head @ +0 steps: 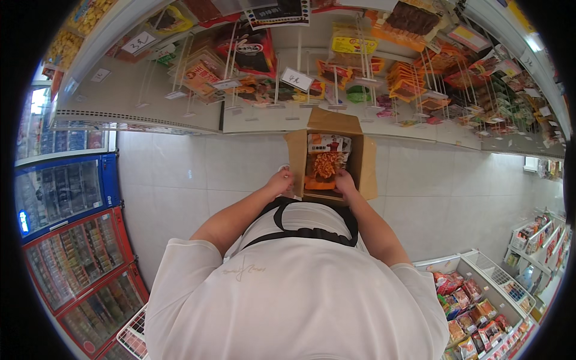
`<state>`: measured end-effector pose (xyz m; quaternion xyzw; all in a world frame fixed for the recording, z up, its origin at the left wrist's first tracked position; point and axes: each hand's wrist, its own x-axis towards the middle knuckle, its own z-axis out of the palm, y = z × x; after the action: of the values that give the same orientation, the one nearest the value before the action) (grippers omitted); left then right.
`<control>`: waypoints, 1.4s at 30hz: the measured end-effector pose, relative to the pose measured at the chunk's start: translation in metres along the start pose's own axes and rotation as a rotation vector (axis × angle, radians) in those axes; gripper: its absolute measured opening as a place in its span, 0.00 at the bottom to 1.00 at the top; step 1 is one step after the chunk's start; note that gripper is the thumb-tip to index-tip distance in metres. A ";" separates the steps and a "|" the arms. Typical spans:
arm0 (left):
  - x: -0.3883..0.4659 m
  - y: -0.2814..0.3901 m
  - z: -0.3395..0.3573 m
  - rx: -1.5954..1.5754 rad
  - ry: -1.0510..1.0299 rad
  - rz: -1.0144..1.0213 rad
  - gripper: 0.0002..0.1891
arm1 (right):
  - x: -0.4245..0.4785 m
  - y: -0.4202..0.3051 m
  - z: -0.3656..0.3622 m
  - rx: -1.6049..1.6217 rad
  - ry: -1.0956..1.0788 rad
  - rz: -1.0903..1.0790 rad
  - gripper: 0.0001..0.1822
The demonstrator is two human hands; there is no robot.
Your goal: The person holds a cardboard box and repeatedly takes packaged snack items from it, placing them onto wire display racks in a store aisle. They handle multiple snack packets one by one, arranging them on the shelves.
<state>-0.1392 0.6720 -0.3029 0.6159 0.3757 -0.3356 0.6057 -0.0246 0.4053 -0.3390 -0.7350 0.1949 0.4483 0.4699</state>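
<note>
An open cardboard box (294, 157) stands on the floor before me, its flaps folded outward. Inside lie snack packets; the top one (325, 165) is a printed bag with a picture of reddish shredded food and an orange lower edge. My right hand (345, 183) reaches into the box at the right side, its curled fingers at this packet's lower right edge. Beside the left flap is my left hand (281, 182), with its fingers bent near the cardboard. Whether those fingers grip the flap is hard to make out.
Ahead, shelving (265, 121) carries hooks with hanging snack bags (405, 81) and price tags (297, 79). Glass-door drink coolers (72, 261) line the left. At lower right stands a bin (470, 306) of packaged snacks, with a white wire basket (499, 274). Pale tiles (414, 180) cover the floor.
</note>
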 end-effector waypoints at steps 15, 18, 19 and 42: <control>0.016 -0.005 0.009 0.304 0.098 0.145 0.23 | -0.027 -0.008 -0.011 -0.483 0.283 -0.545 0.31; 0.028 -0.010 0.016 0.407 0.077 0.275 0.29 | -0.051 -0.019 -0.023 -0.506 0.407 -0.760 0.31; 0.024 -0.001 0.021 0.378 0.020 0.192 0.30 | -0.055 -0.016 -0.030 -0.512 0.460 -0.820 0.31; 0.053 -0.022 0.074 0.419 0.260 0.250 0.35 | -0.041 -0.004 -0.106 -0.513 -0.215 -0.246 0.38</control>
<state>-0.1292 0.6006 -0.3630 0.8072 0.2937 -0.2469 0.4485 0.0077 0.3097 -0.2855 -0.7960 -0.0660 0.4979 0.3378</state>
